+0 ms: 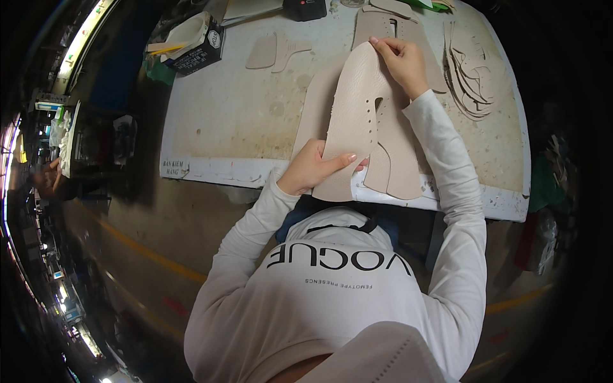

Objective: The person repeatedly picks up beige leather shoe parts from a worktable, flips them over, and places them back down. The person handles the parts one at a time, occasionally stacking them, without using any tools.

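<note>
Between my two hands is a beige leather shoe-upper piece (353, 96) with a row of punched holes, raised at a slant over the near part of the table. My right hand (402, 64) pinches its far, rounded tip between thumb and fingers. Lower down, my left hand (316, 167) grips the near left part, thumb on top and fingers beneath. Under the held piece lie more beige leather pieces (407, 172), partly hidden by it, reaching to the table's front edge. Another beige piece with a slot (373, 24) lies beyond the right hand.
The white worktable (223, 121) is stained. Two small beige cut pieces (262, 52) lie at its far left, near a black box (199, 51) holding a pale container. Thin curved leather strips (469, 76) are heaped at right. A black and red object (305, 9) stands at the back.
</note>
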Action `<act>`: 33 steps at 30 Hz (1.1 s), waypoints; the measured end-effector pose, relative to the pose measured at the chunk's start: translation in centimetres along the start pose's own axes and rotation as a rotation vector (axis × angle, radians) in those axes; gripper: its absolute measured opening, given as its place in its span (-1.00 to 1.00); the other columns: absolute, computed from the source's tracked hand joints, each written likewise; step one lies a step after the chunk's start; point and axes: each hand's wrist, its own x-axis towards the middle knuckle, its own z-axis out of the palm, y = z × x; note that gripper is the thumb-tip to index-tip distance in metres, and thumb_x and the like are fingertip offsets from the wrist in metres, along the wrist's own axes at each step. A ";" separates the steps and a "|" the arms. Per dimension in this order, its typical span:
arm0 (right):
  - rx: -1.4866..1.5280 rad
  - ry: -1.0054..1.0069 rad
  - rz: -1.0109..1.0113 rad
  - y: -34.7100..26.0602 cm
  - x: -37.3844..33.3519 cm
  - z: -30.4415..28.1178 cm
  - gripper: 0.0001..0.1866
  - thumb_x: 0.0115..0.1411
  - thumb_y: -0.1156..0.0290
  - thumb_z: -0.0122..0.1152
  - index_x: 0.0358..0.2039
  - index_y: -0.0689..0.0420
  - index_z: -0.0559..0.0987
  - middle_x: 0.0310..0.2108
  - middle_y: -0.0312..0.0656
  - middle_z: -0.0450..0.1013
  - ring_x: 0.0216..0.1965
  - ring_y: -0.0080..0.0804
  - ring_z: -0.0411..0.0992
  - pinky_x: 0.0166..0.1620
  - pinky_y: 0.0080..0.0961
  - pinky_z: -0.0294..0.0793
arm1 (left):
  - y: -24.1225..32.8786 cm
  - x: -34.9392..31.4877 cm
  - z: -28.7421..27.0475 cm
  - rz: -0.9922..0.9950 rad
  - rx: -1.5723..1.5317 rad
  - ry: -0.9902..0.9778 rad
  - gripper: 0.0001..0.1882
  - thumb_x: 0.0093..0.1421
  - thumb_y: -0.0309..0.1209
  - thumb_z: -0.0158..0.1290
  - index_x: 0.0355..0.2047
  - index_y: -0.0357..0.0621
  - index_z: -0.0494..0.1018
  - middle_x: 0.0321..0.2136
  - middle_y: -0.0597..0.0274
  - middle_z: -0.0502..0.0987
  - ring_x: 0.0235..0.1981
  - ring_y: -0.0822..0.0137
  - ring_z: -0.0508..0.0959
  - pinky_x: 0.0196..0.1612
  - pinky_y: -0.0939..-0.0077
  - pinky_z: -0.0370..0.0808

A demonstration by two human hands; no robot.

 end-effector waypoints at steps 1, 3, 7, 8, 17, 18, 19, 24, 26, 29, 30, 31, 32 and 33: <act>-0.010 -0.015 0.014 0.1 0.0 0.1 -0.59 0.08 0.01 0.19 -0.36 0.13 0.66 -0.54 -0.14 0.56 -0.55 -0.41 0.48 -0.41 -0.52 0.42 | -0.1 -0.5 0.1 0.010 -0.025 -0.019 -0.67 0.18 -0.38 0.08 -0.15 -0.41 0.46 -0.30 0.09 0.58 -0.33 0.44 0.55 -0.23 0.57 0.49; 0.007 0.013 0.021 0.3 0.0 0.3 -0.59 0.08 0.01 0.20 -0.37 0.13 0.67 -0.52 -0.15 0.56 -0.54 -0.40 0.49 -0.39 -0.52 0.43 | -0.2 -1.7 0.4 -0.019 -0.066 -0.043 -0.67 0.20 -0.40 0.05 -0.13 -0.44 0.44 -0.26 0.01 0.57 -0.24 0.36 0.58 -0.13 0.54 0.50; -0.015 0.028 0.028 0.7 0.3 0.6 -0.58 0.08 -0.01 0.20 -0.35 0.12 0.67 -0.51 -0.16 0.57 -0.52 -0.39 0.50 -0.36 -0.53 0.45 | -0.9 -3.4 0.7 0.024 -0.028 -0.071 -0.67 0.22 -0.40 0.03 -0.11 -0.44 0.44 -0.26 0.04 0.58 -0.22 0.38 0.57 -0.15 0.55 0.50; -0.002 0.021 0.023 0.9 0.3 0.6 -0.58 0.08 -0.01 0.20 -0.35 0.12 0.67 -0.51 -0.16 0.57 -0.51 -0.39 0.50 -0.35 -0.53 0.45 | -1.2 -3.8 0.7 -0.016 -0.013 -0.063 -0.67 0.22 -0.40 0.03 -0.11 -0.44 0.44 -0.26 0.04 0.58 -0.22 0.39 0.56 -0.15 0.56 0.49; 0.025 -0.059 0.037 2.2 0.5 1.2 -0.62 0.10 0.02 0.19 -0.32 0.09 0.66 -0.44 -0.16 0.57 -0.41 -0.42 0.50 -0.27 -0.52 0.44 | -2.5 -6.3 -0.6 -0.208 -0.039 -0.213 -0.75 0.22 -0.47 0.02 -0.15 -0.39 0.48 -0.27 0.06 0.58 -0.27 0.44 0.56 -0.17 0.62 0.49; 0.011 -0.084 0.012 2.4 0.5 1.1 -0.63 0.11 0.04 0.18 -0.28 0.08 0.65 -0.38 -0.16 0.57 -0.36 -0.40 0.51 -0.23 -0.50 0.44 | -2.0 -6.5 -0.9 -0.216 -0.021 -0.268 -0.75 0.22 -0.47 0.01 -0.15 -0.40 0.48 -0.27 0.05 0.58 -0.27 0.44 0.56 -0.17 0.62 0.49; -0.015 -0.112 0.012 2.5 0.6 1.1 -0.63 0.12 0.06 0.17 -0.24 0.07 0.63 -0.33 -0.15 0.56 -0.30 -0.38 0.51 -0.19 -0.49 0.44 | -1.4 -6.7 -1.1 -0.254 0.022 -0.310 -0.75 0.22 -0.48 0.01 -0.15 -0.41 0.48 -0.27 0.05 0.58 -0.28 0.45 0.56 -0.17 0.63 0.49; -0.457 -0.144 -0.596 1.6 -3.3 0.9 -0.55 0.18 0.15 0.07 0.06 0.04 0.40 0.10 -0.09 0.30 0.18 -0.06 0.18 0.18 -0.18 0.14 | 3.1 -5.3 -4.7 0.005 0.194 -0.185 -0.72 0.25 -0.47 -0.05 -0.08 -0.34 0.46 -0.23 0.08 0.57 -0.27 0.44 0.55 -0.12 0.61 0.45; -0.559 -0.371 -0.629 0.5 -6.7 0.9 -0.42 0.19 0.07 0.04 0.14 0.13 0.30 0.23 -0.05 0.12 0.29 -0.09 0.00 0.25 0.00 -0.06 | 4.7 -2.7 -6.6 0.095 0.347 -0.020 -0.68 0.27 -0.41 -0.06 -0.01 -0.31 0.41 -0.20 0.16 0.56 -0.25 0.48 0.52 -0.12 0.63 0.43; -0.301 -0.721 -0.755 -1.5 -11.6 0.6 -0.39 0.20 0.05 0.01 0.16 0.15 0.28 0.25 -0.02 0.08 0.31 -0.16 -0.02 0.29 -0.04 -0.12 | 5.9 3.6 -9.0 0.353 0.481 0.167 -0.63 0.26 -0.37 -0.04 0.06 -0.20 0.37 -0.17 0.25 0.53 -0.24 0.51 0.50 -0.14 0.63 0.43; -0.019 -0.663 -0.885 -2.1 -12.1 0.6 -0.55 0.18 0.10 0.09 -0.07 0.19 0.51 0.01 0.02 0.39 0.06 -0.19 0.36 0.11 -0.25 0.28 | 5.9 6.0 -9.7 0.358 0.607 0.247 -0.61 0.24 -0.34 0.00 0.07 -0.15 0.37 -0.17 0.24 0.52 -0.26 0.51 0.50 -0.16 0.63 0.43; 0.180 -0.883 -0.625 -2.3 -12.2 0.0 -0.64 0.17 0.14 0.13 -0.23 0.20 0.57 -0.18 -0.02 0.47 -0.14 -0.23 0.44 -0.08 -0.38 0.37 | 5.8 8.2 -10.3 0.384 0.729 0.319 -0.59 0.21 -0.31 0.03 0.07 -0.11 0.37 -0.16 0.23 0.51 -0.27 0.51 0.51 -0.18 0.64 0.43; 0.370 -1.077 -0.369 -2.3 -12.1 -0.5 -0.70 0.16 0.19 0.17 -0.40 0.21 0.63 -0.37 -0.06 0.54 -0.35 -0.28 0.53 -0.27 -0.50 0.47 | 5.5 10.1 -10.7 0.391 0.793 0.346 -0.57 0.19 -0.29 0.06 0.07 -0.11 0.37 -0.17 0.21 0.52 -0.28 0.50 0.51 -0.19 0.64 0.43; 0.430 -0.878 -0.353 -2.3 -12.0 -0.9 -0.72 0.15 0.28 0.18 -0.56 0.23 0.62 -0.63 -0.16 0.50 -0.61 -0.43 0.47 -0.50 -0.57 0.38 | 5.2 11.9 -10.8 0.391 0.858 0.377 -0.55 0.18 -0.28 0.08 0.07 -0.11 0.36 -0.18 0.19 0.52 -0.30 0.50 0.51 -0.19 0.65 0.43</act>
